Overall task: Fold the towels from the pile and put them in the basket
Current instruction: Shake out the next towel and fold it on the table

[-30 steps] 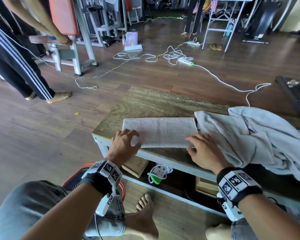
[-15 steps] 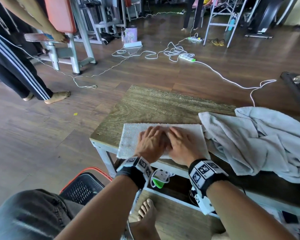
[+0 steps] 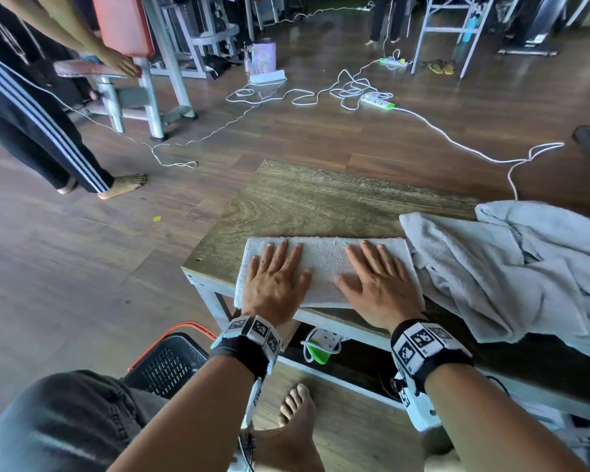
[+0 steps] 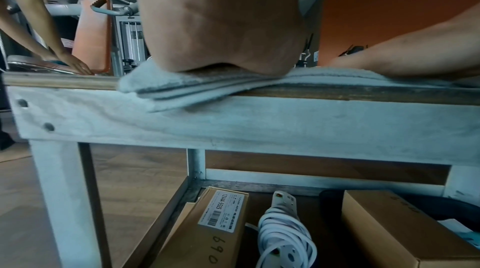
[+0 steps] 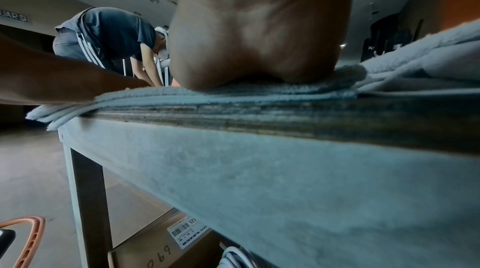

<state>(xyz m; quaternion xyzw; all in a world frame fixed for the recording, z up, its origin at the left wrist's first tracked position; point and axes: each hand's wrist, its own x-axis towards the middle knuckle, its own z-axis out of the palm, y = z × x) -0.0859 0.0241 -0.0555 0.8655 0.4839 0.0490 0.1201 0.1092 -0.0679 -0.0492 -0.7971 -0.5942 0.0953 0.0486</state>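
A folded pale grey towel (image 3: 324, 264) lies along the near edge of the low wooden table (image 3: 321, 202). My left hand (image 3: 273, 277) lies flat on its left half, fingers straight and spread. On its right half my right hand (image 3: 377, 284) presses flat in the same way. The left wrist view shows the towel's stacked layers (image 4: 182, 90) overhanging the table edge under my palm; the right wrist view shows the towel (image 5: 182, 96) under the other palm. The pile of unfolded grey towels (image 3: 511, 267) sits to the right. A black basket with an orange rim (image 3: 167, 359) stands on the floor beside my left knee.
Another person (image 3: 31, 107) stands barefoot at the far left by gym equipment. White cables and a power strip (image 3: 377, 100) trail over the wooden floor beyond the table. Cardboard boxes (image 4: 207, 231) and a coiled extension lead (image 4: 283, 235) sit on the shelf under the table.
One second ago my hands held the towel's near corners. They came together at the middle, and now they have slid apart, flat on the towel's left and right halves.
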